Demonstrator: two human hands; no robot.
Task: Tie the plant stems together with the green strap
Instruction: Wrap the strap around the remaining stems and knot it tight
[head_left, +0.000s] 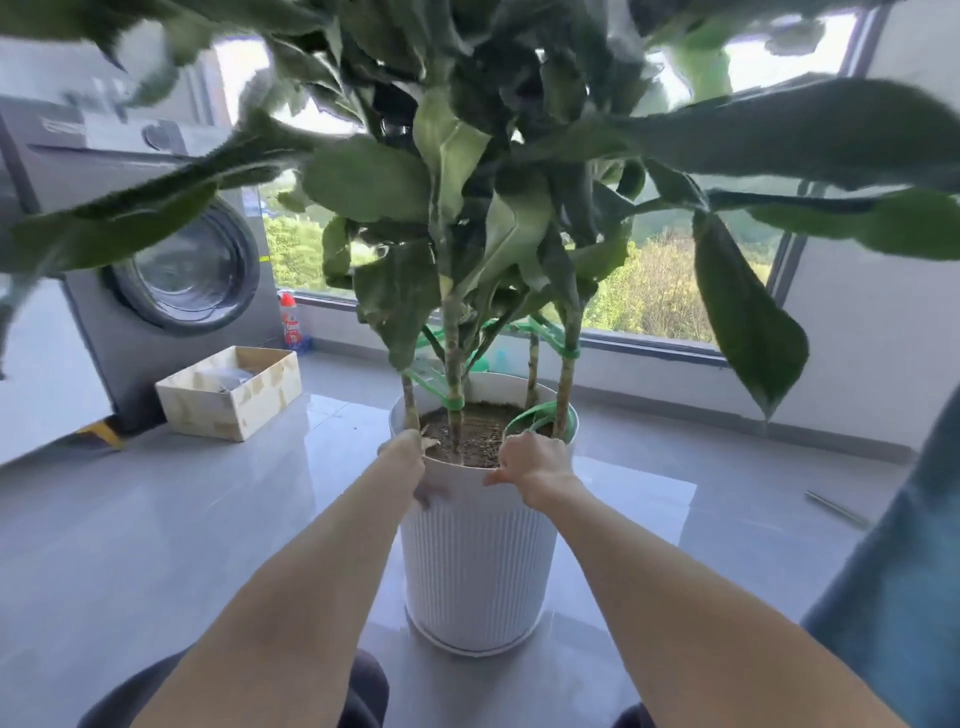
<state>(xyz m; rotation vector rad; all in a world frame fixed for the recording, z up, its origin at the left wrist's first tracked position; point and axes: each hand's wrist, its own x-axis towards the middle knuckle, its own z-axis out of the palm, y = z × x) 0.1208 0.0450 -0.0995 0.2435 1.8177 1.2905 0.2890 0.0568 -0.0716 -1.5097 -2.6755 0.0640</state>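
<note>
Both forearms run out ahead of me to the pot (478, 561), and each hand is clamped on its near rim. The left hand (410, 465) hooks over the edge with a digit pressed on the outer wall. The right hand (530, 462) curls over the rim, thumb lying along it. Neither has taken up the strap (540, 415); whether the right knuckles brush it, I cannot tell.

Just beyond the right hand a slack loop of strap lies over the soil (478, 441) around the nearest stem. Further out and higher it runs from stem to stem, wrapped tight at some of them. The stems (453, 364) stand just past both hands.

My read is that the pot, full of soil under a tall plant, is heavy, so the rim suits turning it on the glossy floor (208, 519), not lifting. The strap looks thin and limp, and I'd pinch it at that slack loop. The stems seem stiff yet liable to snap, so I'd draw them in gently, gripping low.
</note>
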